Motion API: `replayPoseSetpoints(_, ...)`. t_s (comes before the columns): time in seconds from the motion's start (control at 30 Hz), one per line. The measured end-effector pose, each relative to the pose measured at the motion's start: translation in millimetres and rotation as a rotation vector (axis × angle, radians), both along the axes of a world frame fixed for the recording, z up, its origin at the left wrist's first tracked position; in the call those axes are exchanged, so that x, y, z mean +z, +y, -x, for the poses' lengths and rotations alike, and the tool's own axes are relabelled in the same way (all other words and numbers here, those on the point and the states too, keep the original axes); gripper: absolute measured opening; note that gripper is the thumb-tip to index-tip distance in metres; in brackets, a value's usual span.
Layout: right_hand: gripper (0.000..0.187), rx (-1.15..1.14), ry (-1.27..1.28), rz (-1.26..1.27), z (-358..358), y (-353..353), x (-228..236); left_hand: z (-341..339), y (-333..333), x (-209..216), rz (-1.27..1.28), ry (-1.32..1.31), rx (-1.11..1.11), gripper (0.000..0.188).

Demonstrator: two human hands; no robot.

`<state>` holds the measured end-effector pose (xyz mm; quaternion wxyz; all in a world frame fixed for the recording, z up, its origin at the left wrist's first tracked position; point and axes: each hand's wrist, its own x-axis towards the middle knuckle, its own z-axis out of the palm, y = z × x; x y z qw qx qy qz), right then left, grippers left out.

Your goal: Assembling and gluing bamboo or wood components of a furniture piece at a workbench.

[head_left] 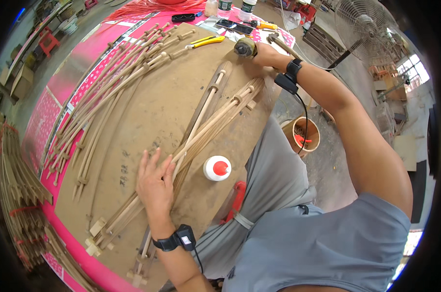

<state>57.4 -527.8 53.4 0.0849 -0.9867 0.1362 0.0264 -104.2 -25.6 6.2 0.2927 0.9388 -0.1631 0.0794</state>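
My left hand (154, 182) lies flat, fingers spread, on a bundle of thin wooden sticks (206, 131) that runs diagonally across a brown board (147, 107). My right hand (262, 52) reaches to the far edge of the board and grips a small wooden mallet (245, 47). A white glue bottle with a red cap (217, 168) stands on the board just right of my left hand. Both wrists wear black bands.
A second, larger row of curved wooden sticks (113, 82) lies on the board's left. A yellow utility knife (206, 41), a phone (235, 26) and bottles sit at the far end of the pink table (45, 117). A wooden bucket (302, 135) and a fan (364, 24) stand on the floor at right.
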Motion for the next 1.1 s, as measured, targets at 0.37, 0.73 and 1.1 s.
replayPoseSetpoints(0.37, 0.048, 0.578, -0.041, -0.307, 64, 126, 129, 1, -1, 6, 0.023, 0.065, 0.002, 0.023)
replayPoseSetpoints(0.73, 0.041, 0.93, 0.359, -0.513, 89, 230, 103, 1, -5, 8, 0.026, -0.04, 0.021, 0.022)
replayPoseSetpoints(1.1, 0.035, 0.902, 0.352, -0.472, 92, 233, 101, 2, -3, 5, 0.036, -0.059, 0.02, 0.022)
